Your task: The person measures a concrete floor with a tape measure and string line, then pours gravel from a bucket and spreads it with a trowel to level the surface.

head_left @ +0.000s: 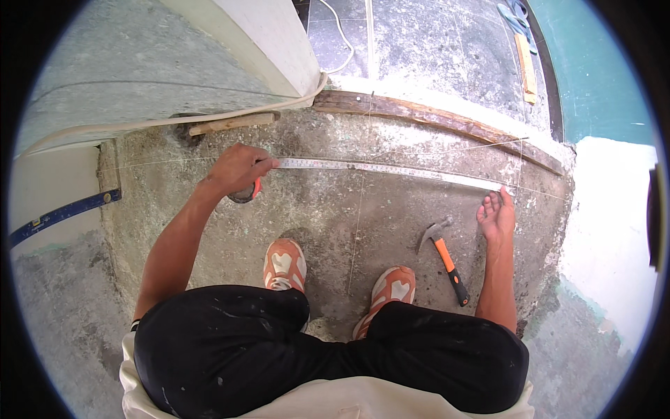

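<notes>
Across the middle of the frame I am holding a pale tape blade (398, 170) above the concrete floor (317, 230), my left hand (237, 170) clamping it near the red-and-black case (257, 187) at centre left. At centre right my right hand (497, 215) is touching the far end with its fingers loosely curled and slightly apart, though I cannot tell whether they are pinching it. A weak grip there could be risking a slip and snap-back, and a sagging blade could be snagging the thin pale string (153, 163).
</notes>
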Available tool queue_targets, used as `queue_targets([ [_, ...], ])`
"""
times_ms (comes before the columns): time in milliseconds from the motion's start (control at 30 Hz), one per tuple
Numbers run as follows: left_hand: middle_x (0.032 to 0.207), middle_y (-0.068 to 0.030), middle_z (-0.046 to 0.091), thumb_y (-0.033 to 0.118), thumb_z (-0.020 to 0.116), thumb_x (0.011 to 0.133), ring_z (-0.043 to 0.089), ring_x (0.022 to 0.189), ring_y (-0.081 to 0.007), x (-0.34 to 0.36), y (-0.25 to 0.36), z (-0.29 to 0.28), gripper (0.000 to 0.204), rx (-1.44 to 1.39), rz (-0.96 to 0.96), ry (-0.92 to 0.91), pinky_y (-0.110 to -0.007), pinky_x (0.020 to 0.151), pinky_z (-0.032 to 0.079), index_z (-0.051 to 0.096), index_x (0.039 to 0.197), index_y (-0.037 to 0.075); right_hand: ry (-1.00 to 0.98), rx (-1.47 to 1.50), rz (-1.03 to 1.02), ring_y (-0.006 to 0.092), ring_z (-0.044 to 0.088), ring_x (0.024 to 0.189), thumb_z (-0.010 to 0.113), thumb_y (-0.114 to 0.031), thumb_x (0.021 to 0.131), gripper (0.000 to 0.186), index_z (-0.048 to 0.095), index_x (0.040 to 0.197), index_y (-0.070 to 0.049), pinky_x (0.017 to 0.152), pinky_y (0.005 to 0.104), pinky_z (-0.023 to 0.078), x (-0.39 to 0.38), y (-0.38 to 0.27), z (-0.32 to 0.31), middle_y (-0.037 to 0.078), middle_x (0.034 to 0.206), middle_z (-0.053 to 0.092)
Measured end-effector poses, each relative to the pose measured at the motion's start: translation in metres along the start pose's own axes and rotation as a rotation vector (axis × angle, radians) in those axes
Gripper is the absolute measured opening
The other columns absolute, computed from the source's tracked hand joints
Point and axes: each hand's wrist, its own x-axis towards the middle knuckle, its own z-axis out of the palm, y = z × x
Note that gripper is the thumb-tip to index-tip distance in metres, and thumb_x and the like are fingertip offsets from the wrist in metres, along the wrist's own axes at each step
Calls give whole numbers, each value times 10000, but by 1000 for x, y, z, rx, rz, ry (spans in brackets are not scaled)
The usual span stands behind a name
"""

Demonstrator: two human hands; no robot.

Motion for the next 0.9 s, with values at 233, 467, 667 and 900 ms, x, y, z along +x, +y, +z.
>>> queue_targets([
  [233,719,-113,715,420,673,967,683,662,-267,1,-2,-2,395,39,-6,-1,-395,683,529,760,836,57,-17,-7,-10,121,557,935,738,-415,953,304,644,1081,-155,827,327,426,-5,1,4,-45,988,620],
  [467,765,-117,725,424,675,976,683,686,-281,-14,-12,-2,382,20,27,-40,-401,698,541,769,872,68,-47,67,-70,125,561,869,698,-351,982,238,617,1051,-137,779,304,454,-22,12,7,-19,945,612],
  [667,864,-83,728,334,840,875,691,797,-217,-45,-9,16,270,-233,215,-59,-366,737,550,769,950,84,-385,64,-151,132,586,764,653,-221,1014,143,608,982,-88,709,295,492,-90,51,36,31,843,613],
  [900,909,-67,685,387,962,707,661,822,-195,-88,3,53,524,-388,61,-28,-347,752,544,700,1011,50,-1297,-1137,-277,188,654,864,747,-278,961,287,750,1172,-82,827,370,519,-174,109,94,77,893,692],
])
